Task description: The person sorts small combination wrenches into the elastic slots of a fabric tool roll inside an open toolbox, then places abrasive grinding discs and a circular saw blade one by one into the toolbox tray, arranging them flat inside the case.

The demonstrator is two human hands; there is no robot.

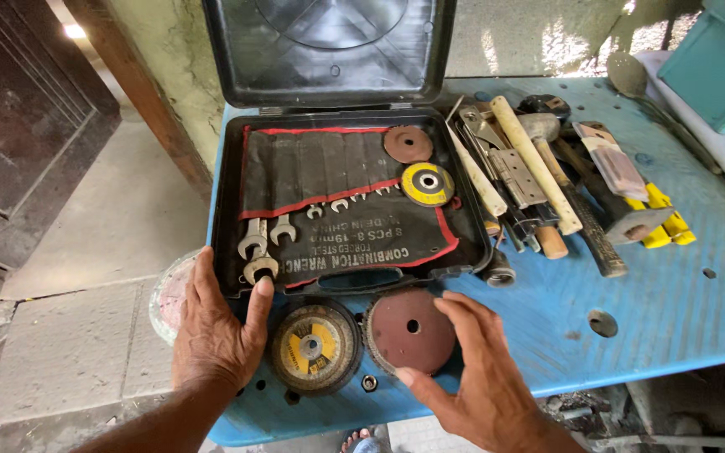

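Blue counter (673, 310), perforated with round holes, seen from above. Open black case (237, 201) at its left end, lid raised against the wall; inside lies a black wrench roll (320, 168) edged in red, with open-end wrenches (255, 237) showing at its lower left and two small discs — one reddish (409, 143), one yellow-centred (428, 184) — at its upper right.

Right of the case, a heap of tools (547, 176): wooden-handled hammers, a hinge, a scraper, yellow pieces.

Left hand (211, 335): forearm enters from the lower edge, palm down on the counter's left corner, fingers loosely spread and flat; the thumb (259, 306) reaches up to touch the case's front edge just below the wrenches. It grips nothing. A pale round disc (165, 294) lies partly under this hand at the counter's edge.

Right hand (484, 377): forearm enters from the lower right, palm down and slightly raised, fingers spread and gently curved. Its fingertips (446, 304) rest at the right rim of a dark red sanding disc (409, 331) that lies flat in front of the case, between the two hands; the thumb sits at the disc's lower edge. No pinch is closed.

Just left of it, touching, lies a wheel with a yellow label (314, 346), near the left thumb.
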